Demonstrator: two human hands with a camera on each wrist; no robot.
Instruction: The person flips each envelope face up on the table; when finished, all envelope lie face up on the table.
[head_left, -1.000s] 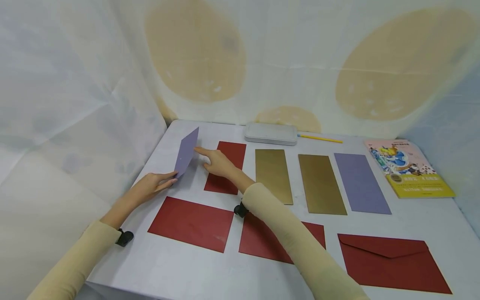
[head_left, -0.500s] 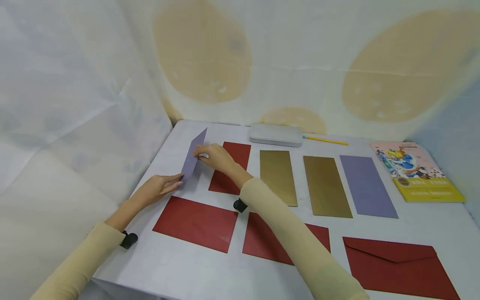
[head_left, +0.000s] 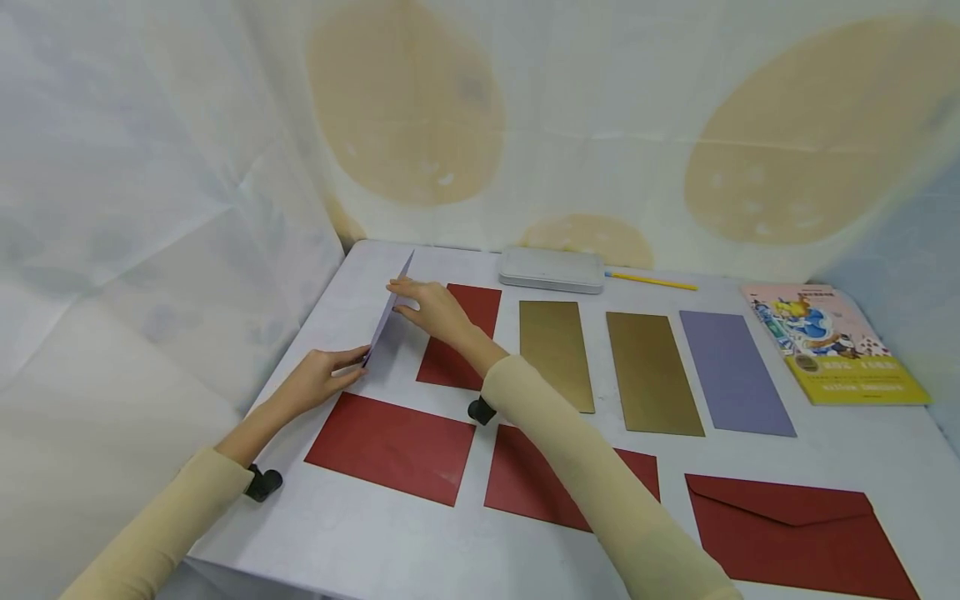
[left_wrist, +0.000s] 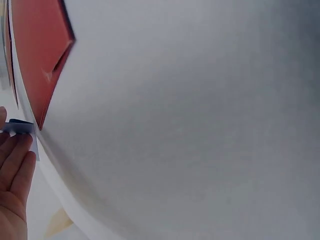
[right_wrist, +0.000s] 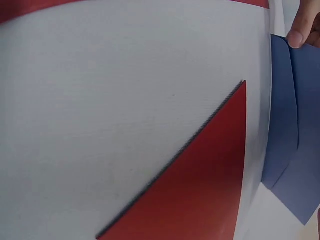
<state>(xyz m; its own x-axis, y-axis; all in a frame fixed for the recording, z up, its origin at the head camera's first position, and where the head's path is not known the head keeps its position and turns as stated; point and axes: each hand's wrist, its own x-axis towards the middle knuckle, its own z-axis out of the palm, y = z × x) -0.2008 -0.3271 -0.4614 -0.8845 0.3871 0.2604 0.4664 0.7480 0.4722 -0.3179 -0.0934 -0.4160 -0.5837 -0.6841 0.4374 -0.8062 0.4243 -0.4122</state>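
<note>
A purple envelope stands on edge above the left part of the table, seen almost edge-on in the head view. My left hand pinches its near end between thumb and fingers. At the far part of it, my right hand has fingers across one side and the thumb on the other. The right wrist view shows the purple envelope with its flap line, and a thumb pressed on it near the top. Part of a hand shows at the left wrist view's edge.
Red envelopes lie along the near side, one red envelope under my right hand. Gold envelopes and another purple envelope lie in the back row. Behind them are a grey case, a pencil and a book.
The purple envelope has turned from showing its face to nearly edge-on. My right hand has gone from a pointing finger at its edge to holding it with fingers and thumb.
</note>
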